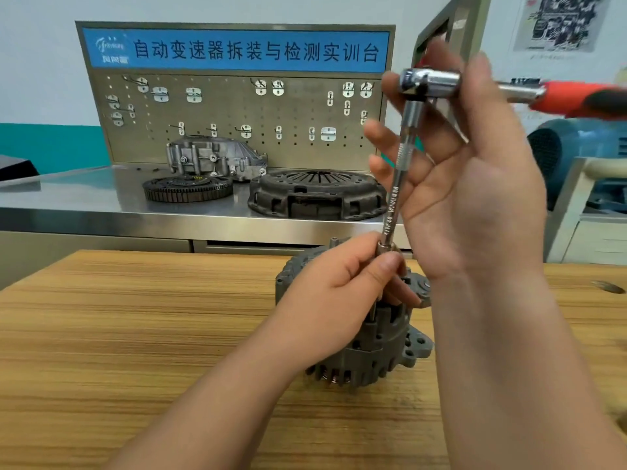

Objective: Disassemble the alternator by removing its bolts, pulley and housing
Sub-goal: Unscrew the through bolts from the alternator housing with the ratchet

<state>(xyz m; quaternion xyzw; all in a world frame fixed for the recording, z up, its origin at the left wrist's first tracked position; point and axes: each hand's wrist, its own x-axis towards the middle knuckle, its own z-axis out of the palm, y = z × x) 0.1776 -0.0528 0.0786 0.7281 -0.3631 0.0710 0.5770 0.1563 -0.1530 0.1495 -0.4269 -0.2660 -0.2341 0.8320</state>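
Hold left hand [339, 286] pinching steel socket [386, 247] atop grey cast-metal alternator [373, 344], chrome extension bar [395, 198] plumb above it. Close open right hand [468, 198] round red-handled ratchet [431, 81] before turning

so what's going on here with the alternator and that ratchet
A person is working on an alternator that stands on a wooden table. Their left hand pinches the bottom of a long extension bar, steadying it on top of the alternator. Their right hand is up at the ratchet head, fingers mostly straight against it. The housing looks to be in one piece.
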